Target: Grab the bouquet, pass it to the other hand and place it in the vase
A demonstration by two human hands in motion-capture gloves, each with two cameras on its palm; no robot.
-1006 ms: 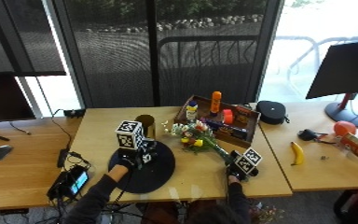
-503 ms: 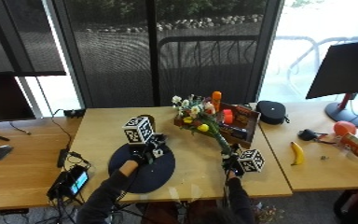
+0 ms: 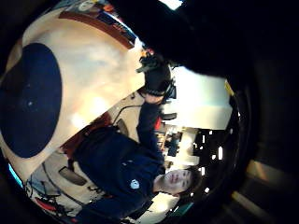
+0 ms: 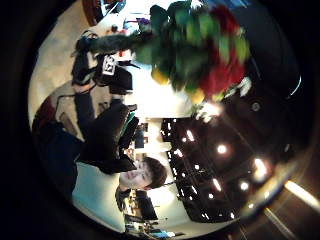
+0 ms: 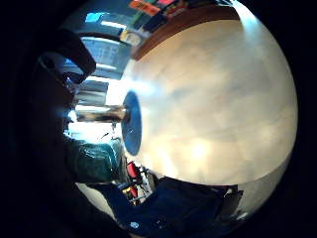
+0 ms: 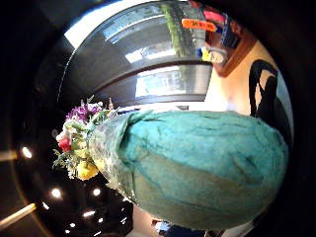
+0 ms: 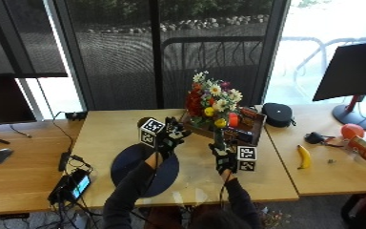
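The bouquet of red, yellow and white flowers stands upright above the table. My right hand grips its lower stem. Its teal wrap fills the right thumb side palm view, with the flowers beyond. My left hand hovers left of the stem with fingers spread, not touching it. The left thumb side palm view looks at the flower heads. The dark vase stands at the far edge of a round blue mat, partly hidden behind my left hand.
A wooden tray with bottles stands behind the bouquet. A black round case, a banana and a monitor are to the right. A phone and cables lie at the table's left.
My right hand has swung the bouquet from a slant to upright and raised it. My left hand has moved right, closer to the stem.
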